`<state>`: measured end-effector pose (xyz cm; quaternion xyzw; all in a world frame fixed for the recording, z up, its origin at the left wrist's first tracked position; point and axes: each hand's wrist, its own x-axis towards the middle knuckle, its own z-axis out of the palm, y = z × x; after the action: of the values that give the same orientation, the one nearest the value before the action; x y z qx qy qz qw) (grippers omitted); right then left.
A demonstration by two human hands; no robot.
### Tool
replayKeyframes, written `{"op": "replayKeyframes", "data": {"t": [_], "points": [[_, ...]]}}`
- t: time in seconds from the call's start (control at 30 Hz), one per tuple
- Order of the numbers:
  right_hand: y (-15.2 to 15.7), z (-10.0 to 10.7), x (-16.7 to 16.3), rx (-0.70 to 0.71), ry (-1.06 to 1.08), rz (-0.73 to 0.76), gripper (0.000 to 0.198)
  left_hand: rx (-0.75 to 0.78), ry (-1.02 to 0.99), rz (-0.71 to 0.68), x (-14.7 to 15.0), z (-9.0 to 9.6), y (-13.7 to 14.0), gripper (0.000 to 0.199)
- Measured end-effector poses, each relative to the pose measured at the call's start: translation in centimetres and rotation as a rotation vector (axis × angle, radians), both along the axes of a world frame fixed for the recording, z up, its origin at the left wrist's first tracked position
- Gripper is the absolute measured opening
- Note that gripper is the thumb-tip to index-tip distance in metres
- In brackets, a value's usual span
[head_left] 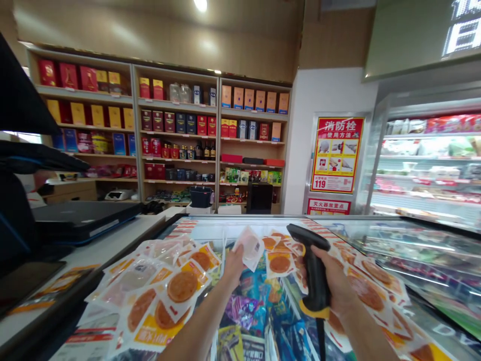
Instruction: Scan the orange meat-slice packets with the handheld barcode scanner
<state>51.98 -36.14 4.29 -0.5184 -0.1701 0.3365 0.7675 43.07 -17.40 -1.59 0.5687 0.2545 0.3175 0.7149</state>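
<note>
My left hand [234, 261] pinches a flat white packet [251, 249] by its near left edge, and a dark printed patch shows on its upturned face. In my right hand [335, 281] is a black and yellow handheld barcode scanner [316, 278], gripped by the handle with its head tipped toward the packet. A cord drops from the scanner's base. Overlapping packets with round orange-brown patties [183, 287] are heaped left of my left arm. More patty packets [280, 262] lie between my hands, and another spread of packets [365, 292] lies beyond my right wrist.
A glass-topped freezer [259, 216] holds colourful bagged goods [244, 311] under my hands. At left, a counter [131, 239] carries a black flat device [86, 215]. Shelves of boxes [180, 123] line the back wall; a lit display fridge [428, 165] stands at right.
</note>
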Motion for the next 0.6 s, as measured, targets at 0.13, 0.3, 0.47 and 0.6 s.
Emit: {"op": "replayKeyframes", "data": {"t": [0.13, 0.3, 0.47, 0.6], "points": [[1.6, -1.2, -2.8, -0.021, 0.075, 0.17, 0.029, -0.044, -0.126, 0.159, -3.0, 0.2, 2.5, 0.034], [2.1, -1.9, -4.3, -0.091, 0.039, 0.232, 0.03, -0.077, -0.18, 0.232, -4.6, -0.1, 3.7, 0.035], [1.8, -2.5, -4.0, -0.134, -0.098, 0.252, 0.03, -0.076, -0.12, 0.3, -5.6, 0.0, 4.9, 0.034], [1.8, -2.6, -4.0, -0.158, -0.158, 0.293, 0.033, 0.019, -0.031, 0.353, -6.8, 0.7, 5.6, 0.03]]}}
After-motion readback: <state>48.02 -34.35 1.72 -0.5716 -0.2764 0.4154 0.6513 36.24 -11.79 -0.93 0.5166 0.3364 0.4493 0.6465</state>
